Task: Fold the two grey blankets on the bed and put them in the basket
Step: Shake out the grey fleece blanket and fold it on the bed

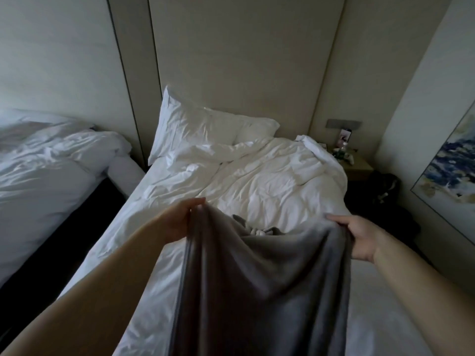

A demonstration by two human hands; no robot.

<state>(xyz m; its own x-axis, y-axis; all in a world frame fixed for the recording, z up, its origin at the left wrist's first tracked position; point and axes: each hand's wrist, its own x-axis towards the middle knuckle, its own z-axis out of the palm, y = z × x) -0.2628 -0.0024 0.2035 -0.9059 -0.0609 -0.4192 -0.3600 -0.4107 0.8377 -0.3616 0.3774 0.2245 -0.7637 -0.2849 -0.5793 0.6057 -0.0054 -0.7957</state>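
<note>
Both hands, left hand (180, 222) and right hand (359, 240), pinch the grey blanket (257, 278) above the bed (159, 196).

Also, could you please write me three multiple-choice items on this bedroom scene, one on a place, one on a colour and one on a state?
1. Where is the nightstand relative to the bed in front of the person?
A. To its right, at the head end
B. To its left
C. At its foot end

2. What colour is the duvet?
A. Grey
B. White
C. Blue

3. How is the grey blanket held?
A. Not at all, it lies folded flat
B. By one hand alone
C. By both hands, hanging between them

Answers:
1 A, it shows just past the bed's right edge, near the wall.
2 B, the crumpled cover is white all over.
3 C, the left hand and right hand each grip its upper edge.
</note>
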